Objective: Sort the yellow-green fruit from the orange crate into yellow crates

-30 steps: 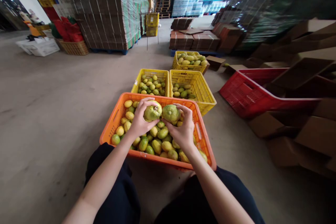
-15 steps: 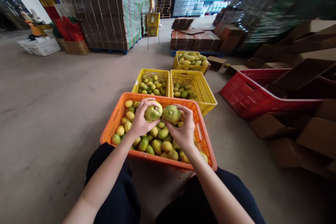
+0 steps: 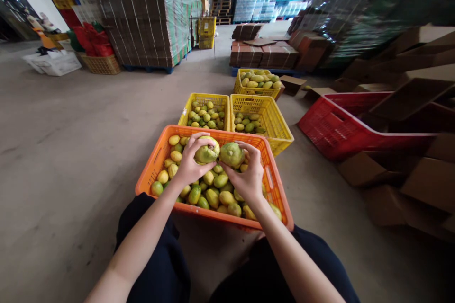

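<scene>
My left hand (image 3: pixel 193 161) grips a yellow-green papaya (image 3: pixel 207 152), thumb below and fingers over the top, its stem end toward me. A greener papaya (image 3: pixel 232 155) is held the same way in my right hand (image 3: pixel 250 169). Both fruits are side by side, almost touching, above the orange crate (image 3: pixel 155 155). That crate holds many loose papayas (image 3: pixel 226 198) in green and yellow, some of them hidden by my hands and forearms.
Beyond the orange crate stand two yellow crates (image 3: pixel 204 96) (image 3: pixel 278 129) with papayas, and a fuller yellow crate (image 3: pixel 256 91) behind. To the right are a red crate (image 3: pixel 325 125) and open cardboard boxes (image 3: pixel 430 180). A wrapped pallet stack (image 3: pixel 142 14) rises at the back left.
</scene>
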The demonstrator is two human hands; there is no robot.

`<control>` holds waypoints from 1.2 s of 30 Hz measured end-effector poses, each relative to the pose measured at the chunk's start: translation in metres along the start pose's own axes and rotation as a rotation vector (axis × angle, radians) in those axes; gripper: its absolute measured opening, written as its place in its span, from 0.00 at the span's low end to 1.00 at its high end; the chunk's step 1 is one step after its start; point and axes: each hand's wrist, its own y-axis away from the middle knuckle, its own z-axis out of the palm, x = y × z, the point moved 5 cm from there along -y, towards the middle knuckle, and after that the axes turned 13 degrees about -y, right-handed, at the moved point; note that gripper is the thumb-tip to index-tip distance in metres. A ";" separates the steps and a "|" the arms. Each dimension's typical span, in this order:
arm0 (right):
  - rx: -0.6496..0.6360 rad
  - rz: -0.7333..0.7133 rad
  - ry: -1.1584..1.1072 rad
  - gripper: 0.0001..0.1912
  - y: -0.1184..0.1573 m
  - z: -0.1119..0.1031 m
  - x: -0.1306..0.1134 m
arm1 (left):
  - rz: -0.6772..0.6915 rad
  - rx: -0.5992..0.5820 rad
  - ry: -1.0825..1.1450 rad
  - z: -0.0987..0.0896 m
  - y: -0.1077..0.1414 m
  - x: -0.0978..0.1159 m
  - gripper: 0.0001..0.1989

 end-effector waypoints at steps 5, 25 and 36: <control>0.003 -0.005 -0.006 0.28 0.000 0.000 -0.001 | -0.018 0.000 0.030 -0.001 -0.001 0.000 0.21; -0.054 0.450 -0.556 0.29 -0.005 0.008 0.017 | -0.641 0.112 0.806 0.013 0.004 -0.029 0.34; -0.010 0.737 -0.794 0.24 -0.003 0.008 0.014 | -0.944 0.095 1.217 0.026 0.006 -0.034 0.16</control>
